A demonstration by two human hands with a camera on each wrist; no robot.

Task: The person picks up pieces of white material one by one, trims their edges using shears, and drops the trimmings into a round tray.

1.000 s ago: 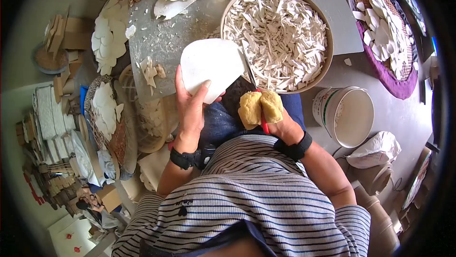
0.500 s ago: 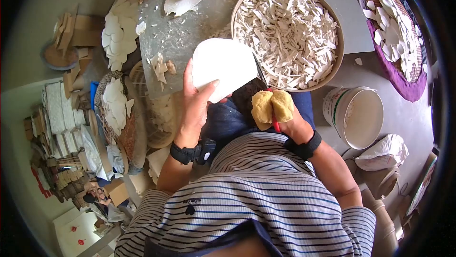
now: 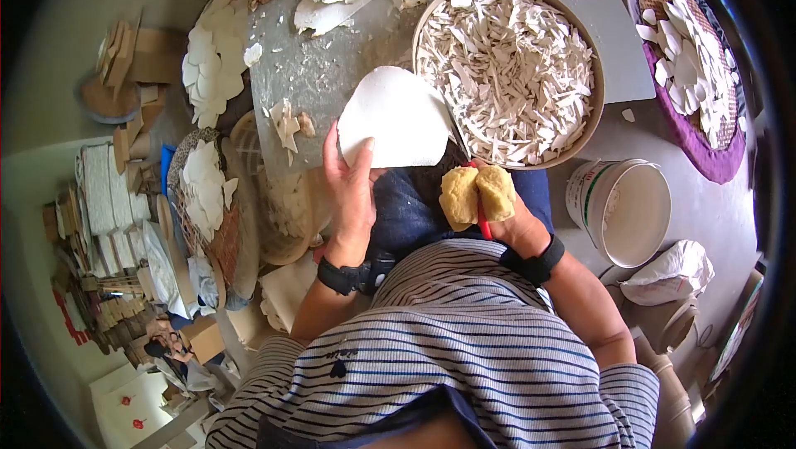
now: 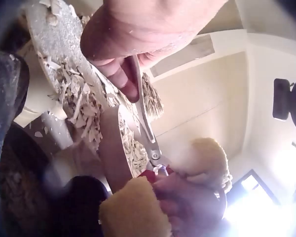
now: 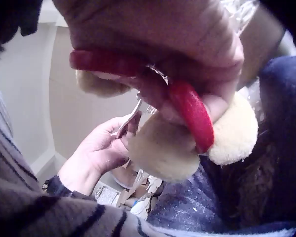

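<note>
At frame centre, left grip [image 3: 351, 194] pinching the white sheet [image 3: 394, 113], right grip [image 3: 519, 227] closed round the red-handled scissors [image 4: 155, 154], the blades [image 3: 461, 140] should follow the sheet's edge smoothly.

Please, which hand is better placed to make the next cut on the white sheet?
Probably the right hand: it holds the red-handled scissors, with the blades at the white sheet's edge. The left hand grips the sheet, so it seems better for steadying.
</note>
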